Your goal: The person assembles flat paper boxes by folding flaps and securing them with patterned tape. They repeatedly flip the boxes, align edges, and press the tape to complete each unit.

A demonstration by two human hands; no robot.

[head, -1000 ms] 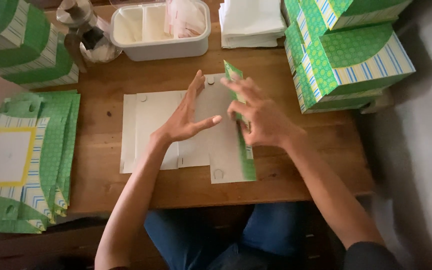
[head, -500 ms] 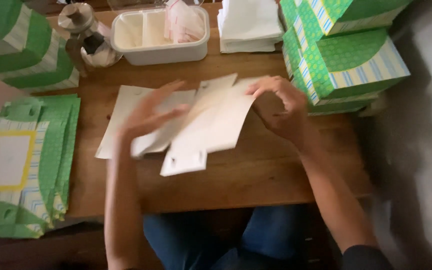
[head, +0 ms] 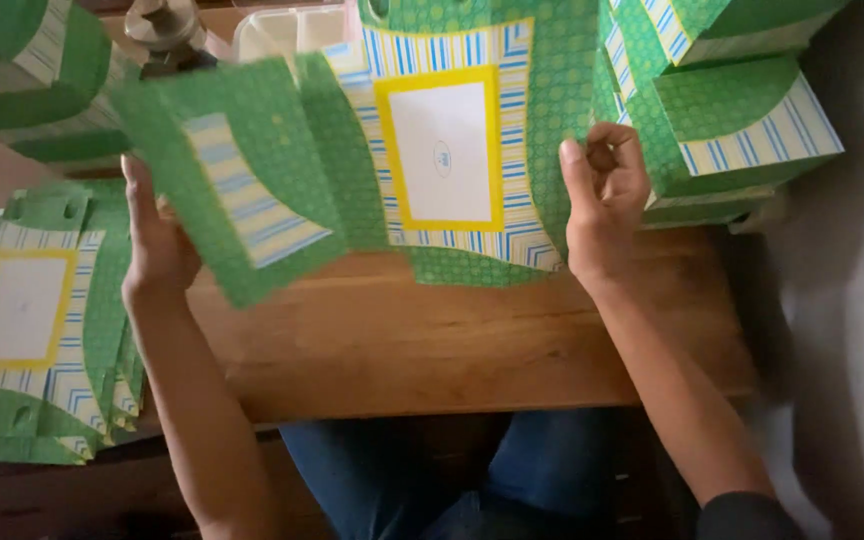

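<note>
While both hands hold one flat green box blank [head: 432,160] printed-side up above the table [head: 432,340], left hand [head: 157,245] and right hand [head: 602,215] pinching its edges, it looks unfolded yet; finished boxes [head: 732,120] sit upper right, flat blanks [head: 32,340] lower left.

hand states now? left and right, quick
Left hand: closed on the left edge of the flat green box sheet.
Right hand: closed, pinching the same sheet's right edge.
</note>
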